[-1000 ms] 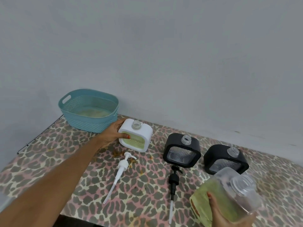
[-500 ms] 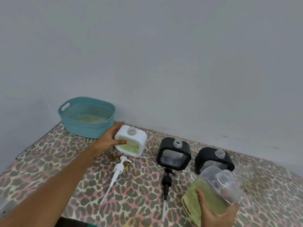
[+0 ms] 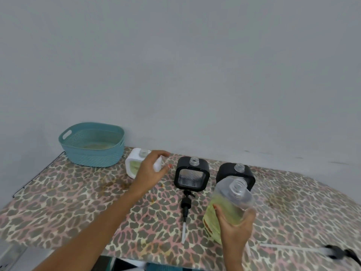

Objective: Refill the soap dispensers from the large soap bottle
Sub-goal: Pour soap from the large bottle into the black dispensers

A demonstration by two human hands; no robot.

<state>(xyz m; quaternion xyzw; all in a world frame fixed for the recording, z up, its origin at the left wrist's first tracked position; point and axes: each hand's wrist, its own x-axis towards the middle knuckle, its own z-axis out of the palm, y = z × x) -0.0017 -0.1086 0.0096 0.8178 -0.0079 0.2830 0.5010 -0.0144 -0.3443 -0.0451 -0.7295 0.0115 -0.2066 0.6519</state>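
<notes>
Left hand (image 3: 150, 169) is loose, fingers lightly spread, holding nothing we can confirm; it sits in front of the right side of the white dispenser (image 3: 132, 163), contact unclear. Right hand (image 3: 234, 225) is wrapped round the large soap bottle (image 3: 228, 204), lifted off the table (image 3: 58, 202) at the near right, tilted, neck uncapped and aimed toward the dispensers.

White dispenser shows green soap in its window; middle black dispenser (image 3: 192, 173) and right black dispenser (image 3: 234, 171) look empty, necks open, so we read the next pour as going to a black one.

Risks as we see them:
- bottle mouth is wider than the dispenser necks; a fast tilt would overshoot and run soap down the housing onto the cloth;
- no hand steadies either black dispenser; a nudge from the bottle lip could shove or tip it;
- one-handed grip on a heavy, possibly slick bottle; slip means a big spill;
- black pump (image 3: 186, 202) lies just in front of the middle dispenser; drips would land on it.

Teal basket (image 3: 91, 145) sits at the far left, out of the way.
</notes>
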